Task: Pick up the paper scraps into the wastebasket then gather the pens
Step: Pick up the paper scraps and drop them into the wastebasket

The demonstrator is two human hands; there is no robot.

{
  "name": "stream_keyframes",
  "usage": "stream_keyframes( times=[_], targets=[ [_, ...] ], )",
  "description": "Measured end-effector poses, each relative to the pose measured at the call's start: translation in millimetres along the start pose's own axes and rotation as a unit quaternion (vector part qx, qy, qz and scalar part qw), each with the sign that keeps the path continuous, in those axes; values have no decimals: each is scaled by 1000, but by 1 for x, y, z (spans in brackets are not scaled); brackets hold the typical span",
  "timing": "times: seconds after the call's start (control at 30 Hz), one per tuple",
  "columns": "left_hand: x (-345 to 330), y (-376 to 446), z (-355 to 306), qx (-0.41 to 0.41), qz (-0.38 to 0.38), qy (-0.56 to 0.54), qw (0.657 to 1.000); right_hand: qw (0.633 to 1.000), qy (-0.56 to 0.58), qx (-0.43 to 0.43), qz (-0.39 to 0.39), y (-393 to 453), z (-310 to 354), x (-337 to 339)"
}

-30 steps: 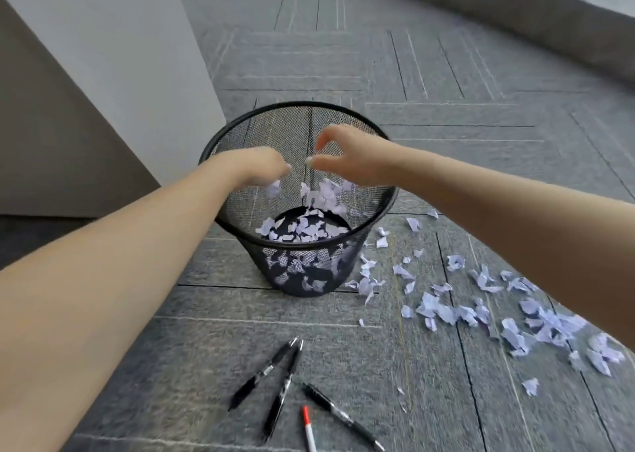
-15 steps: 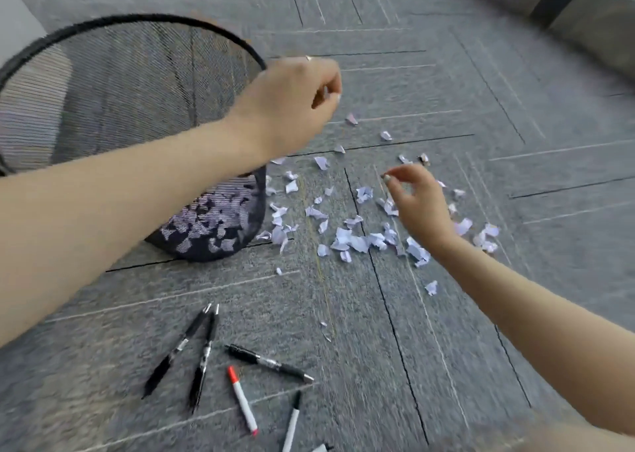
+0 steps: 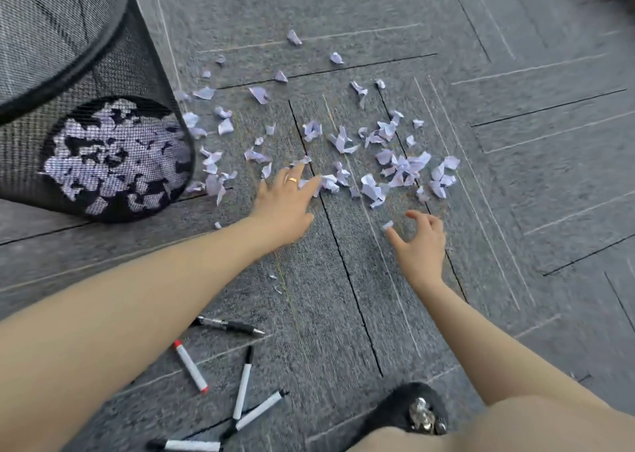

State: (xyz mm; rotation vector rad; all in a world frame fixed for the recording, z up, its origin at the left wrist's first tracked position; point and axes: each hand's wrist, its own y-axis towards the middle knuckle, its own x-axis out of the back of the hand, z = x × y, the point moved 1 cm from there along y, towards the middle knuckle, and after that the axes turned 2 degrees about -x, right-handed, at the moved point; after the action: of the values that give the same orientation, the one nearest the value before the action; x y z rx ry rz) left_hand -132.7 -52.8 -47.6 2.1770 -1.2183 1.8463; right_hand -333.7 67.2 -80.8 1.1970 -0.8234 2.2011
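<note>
So the person is crouched on the carpet floor (image 3: pixel 515 142) with both hands down at the mess. The left hand (image 3: pixel 285 207) is spread flat, fingers fanned out and touching the near edge of the paper scraps (image 3: pixel 395 170), holding nothing as far as the view shows. The right hand (image 3: pixel 421 242) is curled open like a claw just above one stray scrap (image 3: pixel 387 225), thumb and fingers apart, not pinched on it yet.

Most of the scraps lie scattered to the right of the mesh wastebasket (image 3: pixel 130 84), some right up against its base, and a decent layer is already visible inside through the mesh. The pens (image 3: pixel 240 383) sit loose on the floor nearer the person, partly under the left forearm, untouched.

What could go wrong, judging from this: those scraps look light and crumpled, so a fast sweep with the flat left hand probably flicks them further out instead of bunching them. Tiny bits will likely snag on the carpet pile and get missed. Overfilled handfuls would dribble on the way to the basket. And that left forearm could easily roll a pen or knock the basket, which looks light.
</note>
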Motion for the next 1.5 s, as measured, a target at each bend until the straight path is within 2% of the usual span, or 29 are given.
stream_keyframes(
  times=[0.13,0.23,0.3,0.43,0.53,0.63,0.73,0.9,1.03,1.1,1.2,1.27,1.33,1.5],
  targets=[
    [2,14,0,29,-11,-31,999,999,30,-10,4,-4,3,-14],
    [-5,24,1,47,-10,-40,998,996,85,19,17,-1,6,-15],
    [-14,31,0,63,-8,-43,997,995,75,45,38,2,9,-13],
    [-32,36,-7,73,-36,29,996,993,90,50,58,8,16,-9],
    [-34,36,-7,42,-54,101,993,982,175,56,42,19,38,-6],
    [-32,35,-6,9,-65,121,990,977,190,64,74,35,58,-13],
    [-33,31,-5,8,-50,71,996,981,156,56,101,47,60,-24],
    [-35,28,3,28,-19,0,999,984,148,62,79,49,54,-29],
    [-33,28,2,28,-91,-106,990,984,149,67,65,47,52,-30],
    [-28,27,-1,35,-138,-144,979,984,159,42,68,48,53,-28],
    [-24,22,4,79,-188,-188,961,974,203,30,95,47,61,-25],
    [-25,16,15,115,-179,-182,960,968,206,59,133,44,75,-25],
    [-26,9,26,140,-147,-132,970,965,194,83,157,41,91,-32],
    [-29,8,30,177,-70,2,982,969,164,74,168,41,102,-47]
  ],
)
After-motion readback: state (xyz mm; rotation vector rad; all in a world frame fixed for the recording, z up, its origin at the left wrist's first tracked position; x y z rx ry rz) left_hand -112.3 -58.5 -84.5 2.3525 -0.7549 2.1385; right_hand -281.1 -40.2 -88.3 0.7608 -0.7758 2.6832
